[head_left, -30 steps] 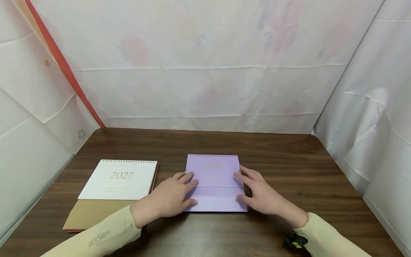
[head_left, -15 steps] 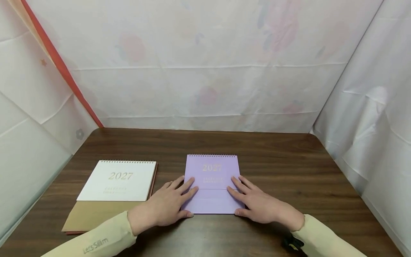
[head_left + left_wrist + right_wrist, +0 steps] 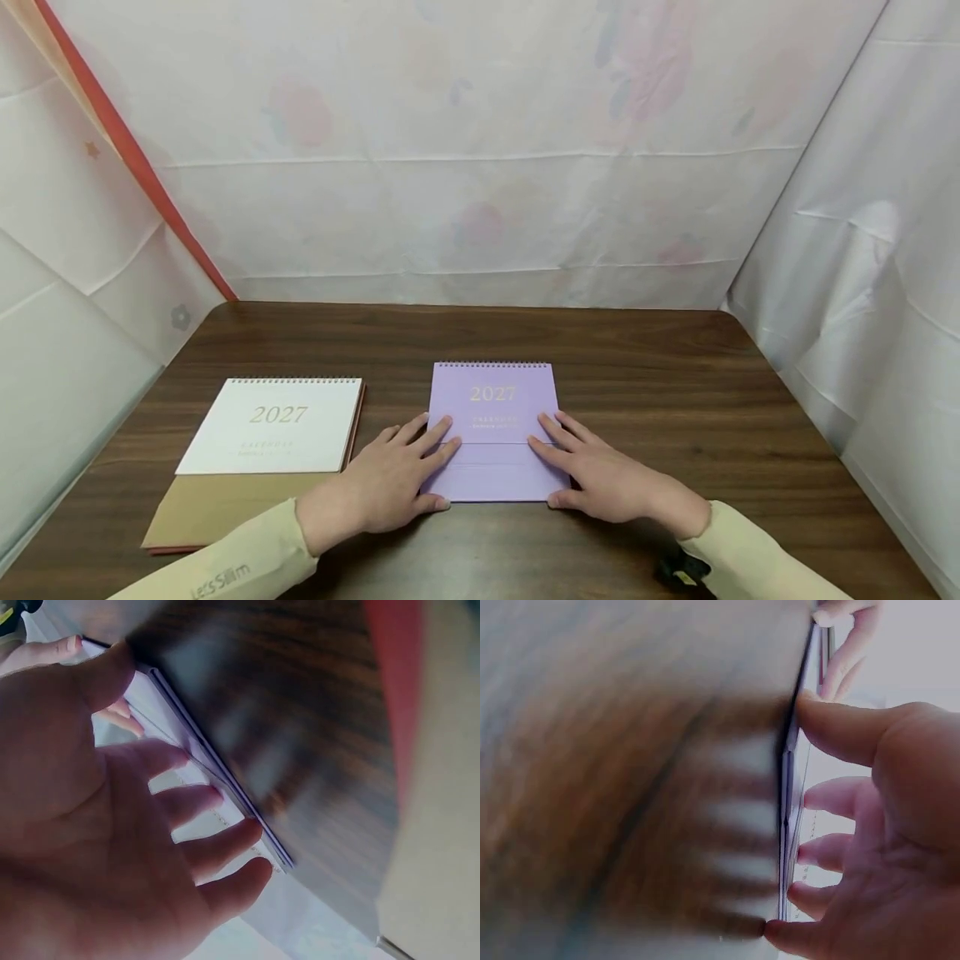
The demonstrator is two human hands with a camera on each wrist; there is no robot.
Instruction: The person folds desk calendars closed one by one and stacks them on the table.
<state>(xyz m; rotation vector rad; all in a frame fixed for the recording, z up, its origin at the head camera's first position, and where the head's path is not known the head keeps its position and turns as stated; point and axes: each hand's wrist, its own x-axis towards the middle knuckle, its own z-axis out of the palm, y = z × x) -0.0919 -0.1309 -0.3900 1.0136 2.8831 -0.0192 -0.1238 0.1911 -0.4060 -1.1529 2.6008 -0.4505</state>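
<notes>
A purple spiral-bound 2027 desk calendar lies flat at the middle of the table, its coil along the far edge. My left hand rests on its left side, fingers spread over the cover and thumb at the near corner. On the right side my right hand lies the same way, fingertips on the cover, thumb at the near right corner. In the left wrist view the calendar's thin edge shows under the fingers. The right wrist view shows the thumb and fingertips along the calendar's side.
To the left lies a white 2027 desk calendar with a tan base flap below it, partly behind my left sleeve. White patterned cloth hangs behind the dark wood table and at both sides.
Both hands have slid toward the near edge of the purple calendar, and their fingers have settled lower on its cover. The calendar now lies flatter, with its 2027 print readable.
</notes>
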